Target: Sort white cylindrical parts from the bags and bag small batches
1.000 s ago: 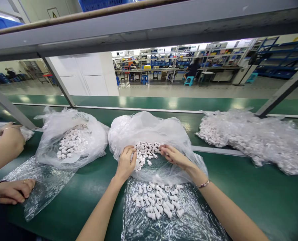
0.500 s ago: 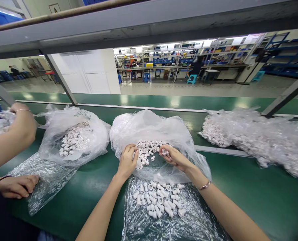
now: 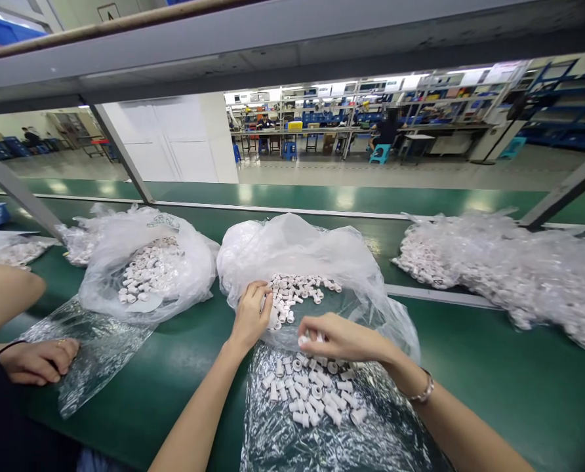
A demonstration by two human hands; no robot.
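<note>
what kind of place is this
Probably a factory or workshop floor: a long green worktop carries plastic bags and many small white parts, and blue shelving stands across the room.

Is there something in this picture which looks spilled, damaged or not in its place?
Nothing stands out. White tubular fittings lie loose on the clear plastic film, but they are grouped together, and none shows on the green worktop beside it. The translucent bag is crumpled, yet I see no tear.
</note>
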